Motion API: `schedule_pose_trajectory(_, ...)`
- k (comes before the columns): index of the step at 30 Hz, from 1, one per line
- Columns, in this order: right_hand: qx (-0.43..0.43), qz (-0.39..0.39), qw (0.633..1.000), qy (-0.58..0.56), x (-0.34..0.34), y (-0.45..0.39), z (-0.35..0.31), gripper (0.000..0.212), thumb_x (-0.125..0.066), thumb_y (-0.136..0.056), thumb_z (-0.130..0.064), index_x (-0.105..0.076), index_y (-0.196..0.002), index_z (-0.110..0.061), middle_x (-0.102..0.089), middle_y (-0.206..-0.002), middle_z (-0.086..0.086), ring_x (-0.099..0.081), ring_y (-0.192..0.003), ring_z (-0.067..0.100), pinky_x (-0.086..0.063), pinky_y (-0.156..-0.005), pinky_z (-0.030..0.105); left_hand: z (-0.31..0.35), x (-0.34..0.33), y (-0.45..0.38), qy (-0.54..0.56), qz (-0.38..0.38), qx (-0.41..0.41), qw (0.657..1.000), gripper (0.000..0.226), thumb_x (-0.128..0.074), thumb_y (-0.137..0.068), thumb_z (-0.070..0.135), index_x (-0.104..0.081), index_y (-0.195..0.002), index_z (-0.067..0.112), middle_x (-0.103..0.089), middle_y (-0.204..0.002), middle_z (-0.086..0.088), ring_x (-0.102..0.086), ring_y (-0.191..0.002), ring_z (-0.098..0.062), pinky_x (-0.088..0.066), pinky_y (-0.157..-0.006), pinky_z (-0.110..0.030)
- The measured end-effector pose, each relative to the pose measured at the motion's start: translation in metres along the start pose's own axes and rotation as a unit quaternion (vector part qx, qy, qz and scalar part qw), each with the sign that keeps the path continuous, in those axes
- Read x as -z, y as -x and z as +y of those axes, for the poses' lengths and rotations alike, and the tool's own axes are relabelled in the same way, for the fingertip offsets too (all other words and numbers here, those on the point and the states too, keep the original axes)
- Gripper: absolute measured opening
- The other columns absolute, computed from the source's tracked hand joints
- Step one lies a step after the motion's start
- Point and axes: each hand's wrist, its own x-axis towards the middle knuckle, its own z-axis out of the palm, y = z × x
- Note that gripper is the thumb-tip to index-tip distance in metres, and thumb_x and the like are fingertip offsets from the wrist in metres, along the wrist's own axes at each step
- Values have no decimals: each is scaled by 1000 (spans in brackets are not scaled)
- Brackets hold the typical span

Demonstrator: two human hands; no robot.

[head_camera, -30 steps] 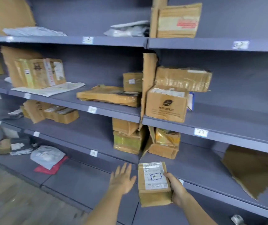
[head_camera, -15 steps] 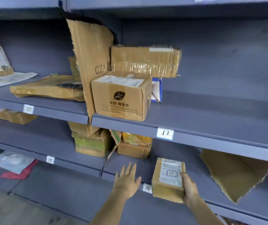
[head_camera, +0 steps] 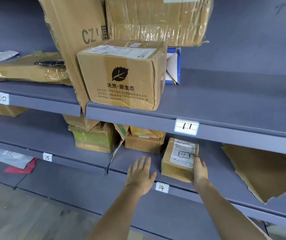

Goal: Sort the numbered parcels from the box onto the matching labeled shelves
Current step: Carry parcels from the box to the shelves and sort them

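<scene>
A small brown parcel (head_camera: 178, 158) with a white label marked 14 sits at the front of the grey shelf (head_camera: 225, 181) whose edge tag (head_camera: 161, 187) reads 14. My right hand (head_camera: 199, 170) grips the parcel's right side, fingers curled round its corner. My left hand (head_camera: 141, 174) hovers flat with spread fingers over the shelf's front edge, just left of the parcel and not touching it.
Behind on shelf 14 stands a taped brown box (head_camera: 144, 141); a torn cardboard sheet (head_camera: 266, 172) lies at right. Shelf tag 11 (head_camera: 186, 126) is above, with a leaf-logo carton (head_camera: 121, 78). Tags 15 (head_camera: 47, 157) and 10 (head_camera: 2, 98) mark shelves at left.
I have come closer to the shelves. My right hand carried the parcel forward and up onto shelf 14; my left hand followed alongside, still flat.
</scene>
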Motion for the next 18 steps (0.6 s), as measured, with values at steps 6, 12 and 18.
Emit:
schedule_pose_trajectory(6,326,62,884,328,13,27,28,64,-60,-91,-20,-29,-147,-12,-16,-156,16,-21,-139,39,-27,-111,50,-5,0,-9,-11,-15,-4,1000,62,-22,-102,42,9,-152,22,13,-159,2,11,-147,-20,2,-119,-40)
schedule_pose_trajectory(12,571,22,634,521,24,8,37,80,-76,-41,24,-59,-110,-12,-57,-115,15,-42,-102,30,-57,-69,42,-16,-6,-14,-16,-15,-13,1000,63,-23,-103,41,10,-151,21,13,-159,2,11,-147,-19,1,-119,-39)
schedule_pose_trajectory(18,541,21,633,554,4,-14,12,69,-71,-37,29,-74,-96,-7,-67,-97,15,-39,-89,27,-55,-47,36,-22,-3,-19,-18,-7,-25,1000,63,-23,-103,41,11,-151,21,13,-159,3,12,-147,-20,2,-119,-38)
